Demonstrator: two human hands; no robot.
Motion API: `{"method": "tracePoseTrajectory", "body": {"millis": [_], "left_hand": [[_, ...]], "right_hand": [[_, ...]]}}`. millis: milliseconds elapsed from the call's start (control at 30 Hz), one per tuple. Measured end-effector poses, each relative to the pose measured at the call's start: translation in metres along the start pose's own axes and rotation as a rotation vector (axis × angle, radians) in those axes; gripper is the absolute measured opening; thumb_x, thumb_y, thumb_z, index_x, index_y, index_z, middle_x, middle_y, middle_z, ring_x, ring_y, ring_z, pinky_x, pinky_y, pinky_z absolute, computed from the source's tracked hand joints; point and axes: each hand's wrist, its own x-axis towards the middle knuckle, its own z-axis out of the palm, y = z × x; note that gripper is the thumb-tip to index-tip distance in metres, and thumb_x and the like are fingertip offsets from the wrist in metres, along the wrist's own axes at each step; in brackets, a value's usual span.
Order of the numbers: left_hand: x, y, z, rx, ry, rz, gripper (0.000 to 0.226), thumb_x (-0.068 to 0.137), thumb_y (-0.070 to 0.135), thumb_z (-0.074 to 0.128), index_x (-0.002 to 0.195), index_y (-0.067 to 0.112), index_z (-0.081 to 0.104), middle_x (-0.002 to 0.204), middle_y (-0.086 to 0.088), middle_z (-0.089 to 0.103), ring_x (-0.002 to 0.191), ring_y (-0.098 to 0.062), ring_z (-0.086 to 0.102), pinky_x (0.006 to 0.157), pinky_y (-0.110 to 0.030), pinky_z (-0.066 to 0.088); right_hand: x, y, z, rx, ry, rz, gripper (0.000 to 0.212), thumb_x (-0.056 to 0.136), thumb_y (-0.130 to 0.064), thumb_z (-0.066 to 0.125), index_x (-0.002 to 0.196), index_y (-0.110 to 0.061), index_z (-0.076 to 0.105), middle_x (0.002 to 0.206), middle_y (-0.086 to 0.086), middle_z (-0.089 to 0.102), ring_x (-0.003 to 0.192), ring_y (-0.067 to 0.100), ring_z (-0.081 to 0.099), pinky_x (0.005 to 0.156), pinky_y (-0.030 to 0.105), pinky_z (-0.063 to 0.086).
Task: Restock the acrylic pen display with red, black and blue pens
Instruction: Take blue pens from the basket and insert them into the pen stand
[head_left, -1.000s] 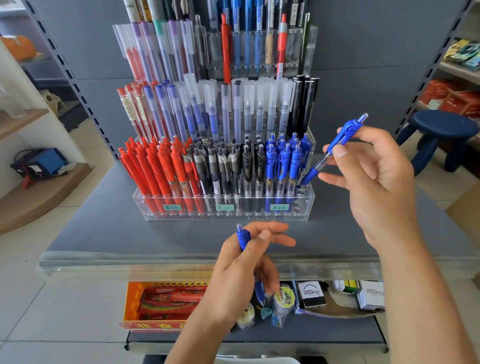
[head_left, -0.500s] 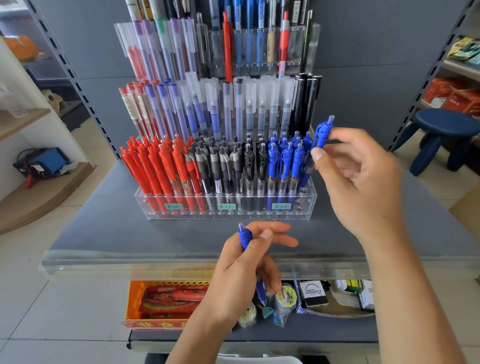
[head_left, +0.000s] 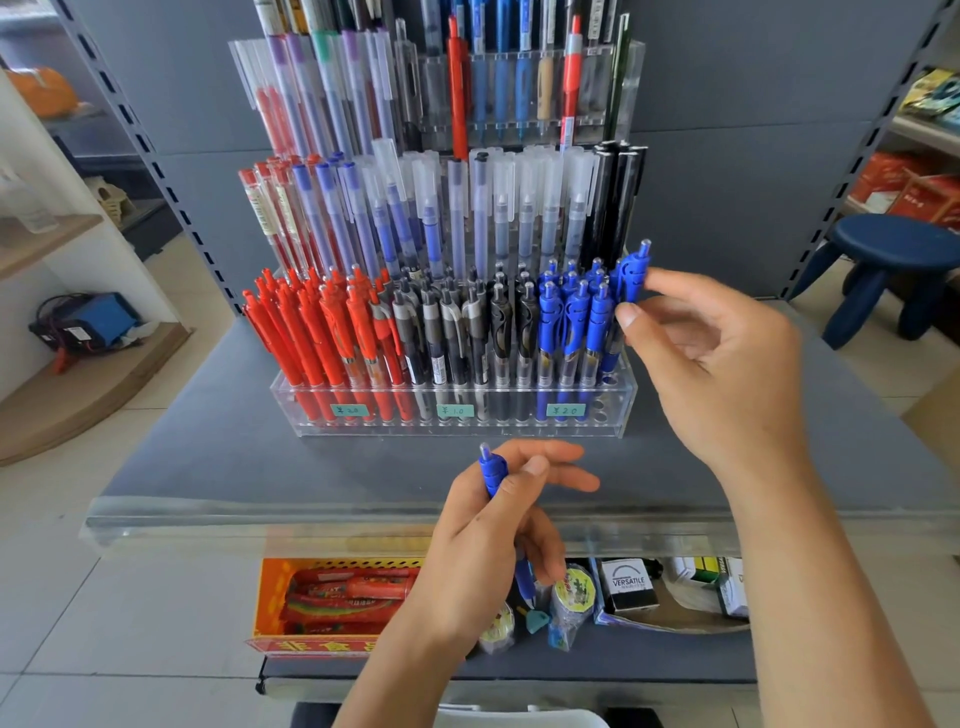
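Right hand at the blue end of the pen display, thumb and fingertips pinching the top of a blue pen. That pen stands nearly upright at the right edge of the blue group, its lower end down among the holes; whether it is fully seated cannot be told.

Left hand lower, in front of the display over the grey shelf. It grips a second blue pen, clicker end up, tip hanging below the palm.

Head view, front row: red pens packed at left, black pens in the middle, blue pens at right. A few open holes show at the far right of the base.

Judgement: restock nearly done, red and black look full. Left to do: finish this blue pen, then place the one in the left hand.
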Motion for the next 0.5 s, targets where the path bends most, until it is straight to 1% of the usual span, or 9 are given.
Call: {"method": "tracePoseTrajectory", "body": {"millis": [200,300,400,500], "left_hand": [[0.0008,0.0000,0.0001,-0.019,0.007,0.001,0.033,0.098,0.030,0.043,0.112,0.010,0.065,0.110,-0.007,0.074,0.044,-0.018,0.050,0.050,-0.031,0.046],[0.0010,-0.0008,-0.0003,-0.013,0.006,0.004,0.032,0.099,0.030,0.042,0.112,0.012,0.066,0.111,-0.007,0.074,0.044,-0.019,0.051,0.050,-0.032,0.046],[0.0009,-0.0005,-0.0001,-0.013,0.003,0.003,0.032,0.099,0.031,0.043,0.111,0.013,0.066,0.111,-0.007,0.074,0.045,-0.019,0.051,0.050,-0.032,0.046],[0.0009,0.0001,0.0003,-0.010,0.000,-0.002,0.032,0.098,0.031,0.043,0.112,0.012,0.065,0.111,-0.007,0.074,0.045,-0.019,0.051,0.051,-0.032,0.046]], "right_hand": [[-0.0002,0.0023,0.0007,-0.006,-0.014,0.011,0.026,0.094,-0.018,0.069,0.120,-0.024,0.074,0.091,-0.011,0.076,0.079,-0.001,0.071,0.073,0.006,0.048],[-0.0011,0.0028,0.0004,0.000,-0.021,0.018,0.030,0.094,-0.018,0.070,0.122,-0.028,0.071,0.090,-0.013,0.075,0.080,0.001,0.071,0.074,0.008,0.050],[-0.0021,0.0026,-0.0011,-0.010,-0.019,0.011,0.037,0.093,-0.019,0.071,0.124,-0.037,0.064,0.089,-0.016,0.074,0.080,0.001,0.071,0.075,0.009,0.051],[-0.0023,0.0024,-0.0027,-0.022,-0.022,-0.001,0.041,0.093,-0.021,0.071,0.129,-0.038,0.060,0.088,-0.014,0.075,0.080,0.003,0.071,0.077,0.014,0.054]]}}
